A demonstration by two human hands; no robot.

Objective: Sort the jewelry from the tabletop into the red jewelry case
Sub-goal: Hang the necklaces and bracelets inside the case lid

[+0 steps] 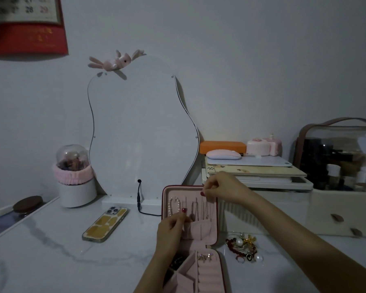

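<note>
A thin chain necklace (205,205) is pinched at its upper end by the right hand (220,187), at the top rim of the red jewelry case (216,218) lid. Its length hangs straight down towards the left hand (170,226), which pinches near the lid pocket below. The remaining jewelry pile (244,247) lies below the right hand, nearer that arm.

Red jewelry case (217,210) open, lid upright, pink-lined.
A pearl strand (174,206) hangs inside the lid; a loose jewelry pile (244,248) lies just right on the surface (51,250).
</note>
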